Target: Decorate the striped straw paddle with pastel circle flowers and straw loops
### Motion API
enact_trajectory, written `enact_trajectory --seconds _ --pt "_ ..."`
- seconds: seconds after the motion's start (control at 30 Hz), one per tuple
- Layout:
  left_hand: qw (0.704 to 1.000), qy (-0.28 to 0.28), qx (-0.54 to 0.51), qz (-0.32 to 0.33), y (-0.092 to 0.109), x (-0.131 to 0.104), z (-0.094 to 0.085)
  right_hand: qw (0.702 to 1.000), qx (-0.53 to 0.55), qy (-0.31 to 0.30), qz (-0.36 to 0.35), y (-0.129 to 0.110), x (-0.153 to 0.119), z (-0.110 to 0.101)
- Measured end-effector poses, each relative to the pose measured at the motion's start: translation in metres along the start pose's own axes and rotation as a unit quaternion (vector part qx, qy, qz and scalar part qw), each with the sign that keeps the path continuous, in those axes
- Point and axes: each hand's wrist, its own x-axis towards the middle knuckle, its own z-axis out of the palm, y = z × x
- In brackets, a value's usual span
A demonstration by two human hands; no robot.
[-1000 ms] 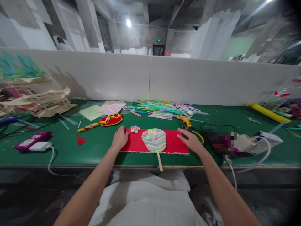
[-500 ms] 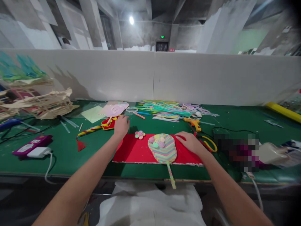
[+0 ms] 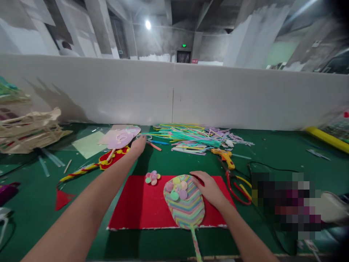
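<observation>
Fingers (image 3: 196,174) on the right hand (image 3: 209,187) are spreading a bit apart, touching the striped fan (image 3: 187,211) near its top edge. It's lying on the red board (image 3: 144,205), handle poking past the near side. Left hand (image 3: 138,145) is hovering by the purple fan (image 3: 124,137), can't tell if it's gripping. Straws (image 3: 188,134) are lying behind on the green desk (image 3: 180,162).

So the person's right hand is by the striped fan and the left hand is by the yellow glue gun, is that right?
The left hand is by the lilac fan, not the yellow glue gun, as the head view shows. The right hand is by the striped fan.
</observation>
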Motion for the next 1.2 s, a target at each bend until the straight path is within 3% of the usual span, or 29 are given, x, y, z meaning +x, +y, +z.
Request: enact_trajectory --seconds 0.13,0.33,0.4,0.47,0.57,0.67,0.8,0.93,1.07,1.2 --pt "1.000 -0.006 0.009 0.008 -0.003 0.017 0.002 0.998 -0.029 0.030 0.036 0.000 0.002 0.010" --pt "1.000 0.014 0.000 0.024 -0.019 0.013 0.004 0.994 -0.051 0.090 0.044 -0.006 0.002 0.017" --pt "0.997 0.059 -0.027 0.028 -0.022 0.011 0.001 0.993 -0.063 0.089 0.048 -0.008 0.003 0.016" --pt "0.988 0.149 -0.042 0.016 -0.019 0.009 -0.008 0.992 -0.082 0.072 0.056 -0.011 0.003 0.015" --pt "0.960 0.260 -0.066 0.086 0.002 -0.001 -0.029 0.992 -0.107 0.036 0.054 -0.015 0.002 0.015" --pt "0.930 0.278 -0.049 0.235 0.036 -0.027 -0.051 0.992 -0.115 0.008 0.046 -0.016 0.003 0.016" --pt "0.864 0.257 0.009 0.433 0.081 -0.079 -0.073 0.995 -0.097 -0.016 0.019 -0.014 0.008 0.020" --pt "0.856 0.264 -0.010 0.444 0.106 -0.126 -0.087 0.998 -0.048 -0.024 -0.019 -0.015 0.012 0.025" --pt "0.863 0.266 -0.050 0.427 0.113 -0.159 -0.091 0.994 0.093 0.057 0.002 -0.026 0.011 0.018" --pt "0.886 0.238 -0.075 0.390 0.114 -0.178 -0.089 0.943 0.322 -0.037 0.074 -0.052 0.003 0.001"
